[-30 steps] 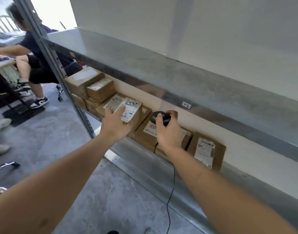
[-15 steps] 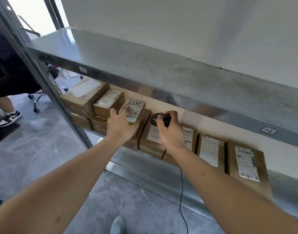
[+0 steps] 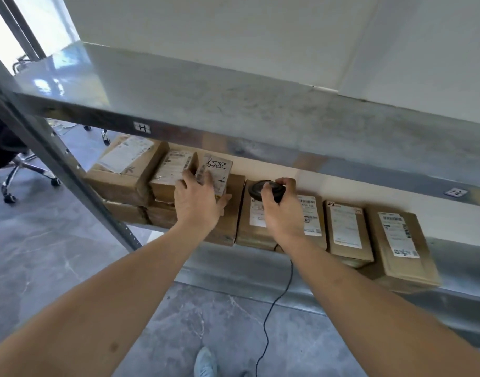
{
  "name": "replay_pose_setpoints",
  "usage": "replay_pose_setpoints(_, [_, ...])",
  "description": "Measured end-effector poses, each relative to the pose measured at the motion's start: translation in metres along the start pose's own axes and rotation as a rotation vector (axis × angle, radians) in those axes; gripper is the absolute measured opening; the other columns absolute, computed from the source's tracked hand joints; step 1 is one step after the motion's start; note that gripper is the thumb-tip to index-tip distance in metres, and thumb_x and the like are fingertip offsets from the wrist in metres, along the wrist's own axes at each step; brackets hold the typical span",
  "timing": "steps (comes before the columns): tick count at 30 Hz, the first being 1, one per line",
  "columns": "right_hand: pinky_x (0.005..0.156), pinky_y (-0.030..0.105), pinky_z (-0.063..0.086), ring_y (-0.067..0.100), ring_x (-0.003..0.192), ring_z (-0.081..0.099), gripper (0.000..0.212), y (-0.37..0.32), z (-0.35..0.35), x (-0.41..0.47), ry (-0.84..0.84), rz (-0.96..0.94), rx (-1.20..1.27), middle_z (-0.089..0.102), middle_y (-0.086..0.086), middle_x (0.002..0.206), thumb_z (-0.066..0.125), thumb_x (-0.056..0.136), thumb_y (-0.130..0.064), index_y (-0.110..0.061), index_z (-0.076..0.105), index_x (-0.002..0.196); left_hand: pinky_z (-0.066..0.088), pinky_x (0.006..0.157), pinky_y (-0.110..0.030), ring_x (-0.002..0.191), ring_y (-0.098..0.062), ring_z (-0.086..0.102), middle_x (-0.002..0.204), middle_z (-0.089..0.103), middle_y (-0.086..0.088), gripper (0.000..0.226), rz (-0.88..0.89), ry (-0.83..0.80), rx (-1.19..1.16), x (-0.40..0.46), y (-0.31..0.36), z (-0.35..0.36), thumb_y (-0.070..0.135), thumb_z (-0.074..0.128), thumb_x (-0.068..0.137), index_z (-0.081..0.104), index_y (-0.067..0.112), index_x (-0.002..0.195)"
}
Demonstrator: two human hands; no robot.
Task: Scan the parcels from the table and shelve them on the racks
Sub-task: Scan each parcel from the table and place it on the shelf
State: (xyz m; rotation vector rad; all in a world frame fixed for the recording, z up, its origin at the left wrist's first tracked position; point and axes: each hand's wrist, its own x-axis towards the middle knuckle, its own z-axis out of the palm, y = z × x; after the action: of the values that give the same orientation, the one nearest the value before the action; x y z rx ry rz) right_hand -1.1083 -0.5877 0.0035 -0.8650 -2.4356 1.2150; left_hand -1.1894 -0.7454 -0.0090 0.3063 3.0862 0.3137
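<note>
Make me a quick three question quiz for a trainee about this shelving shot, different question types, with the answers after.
1. True or false: the left hand holds the parcel marked 6582 on the lower shelf.
2. The right hand has its grip on: A) a tape roll, B) a black corded scanner, C) nothing.
3. Fill in: the shelf edge tag above the left hand reads ___.

Key: 1 true; 2 B; 3 H.

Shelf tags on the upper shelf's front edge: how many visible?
2: left tag above the left hand; right tag near the frame's right edge. Others may be out of view.
</note>
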Motion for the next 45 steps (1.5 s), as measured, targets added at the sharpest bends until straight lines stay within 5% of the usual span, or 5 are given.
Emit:
replay_pose_setpoints(9, [0.084,0.049,0.060,0.022,0.092,0.070,0.039,0.014,-0.004,-0.006,-0.029,0.003,0.037,0.072,-0.004,0.101,0.052,0.100,-0.053,-0.026,0.051,0.127,0.042,0.109,-0.051,0.126,-0.046,0.043,0.145,0.037,-0.022,0.074,0.017,0.032,0.083,0.006,-0.005,-0.003,0.058,0.054,0.101,0.040,0.005,0.151])
replay_pose_setpoints(15, [0.083,0.044,0.059,0.021,0.090,0.069,0.034,0.013,-0.009,-0.002,-0.038,-0.002,0.032,0.068,-0.007,0.097,0.054,0.104,-0.046,-0.023,0.050,0.130,0.037,0.111,-0.054,0.133,-0.046,0.040,0.153,0.039,-0.017,0.054,0.057,0.024,0.056,0.008,-0.011,-0.010,0.056,0.041,0.105,0.043,0.031,0.152])
replay_pose_setpoints(28, [0.087,0.047,0.061,0.014,0.092,0.070,0.033,0.015,-0.024,-0.007,-0.051,0.014,0.123,0.064,-0.016,0.095,0.053,0.103,-0.049,-0.029,0.049,0.130,0.027,0.124,-0.055,0.153,-0.048,0.025,0.164,0.030,-0.011,0.058,0.208,-0.067,0.095,-0.004,-0.004,-0.017,0.052,0.051,0.104,0.044,0.021,0.153])
replay_pose_setpoints(41, [0.087,0.031,0.047,0.017,0.101,0.061,0.031,0.021,-0.067,-0.036,0.026,0.052,0.242,0.064,-0.006,0.110,0.055,0.106,-0.044,-0.024,0.049,0.129,0.046,0.108,-0.053,0.134,-0.037,0.046,0.142,0.051,-0.009,0.045,0.418,-0.096,0.101,-0.059,0.049,-0.042,0.044,0.050,0.105,0.053,0.021,0.143])
replay_pose_setpoints(45, [0.094,0.045,0.055,0.023,0.105,0.066,0.032,0.024,-0.087,-0.052,0.129,0.084,0.229,0.068,-0.004,0.114,0.053,0.103,-0.052,-0.030,0.047,0.126,0.045,0.109,-0.054,0.131,-0.039,0.047,0.141,0.050,-0.010,0.047,0.542,-0.108,0.108,-0.068,0.071,-0.047,0.044,0.048,0.104,0.052,0.021,0.145])
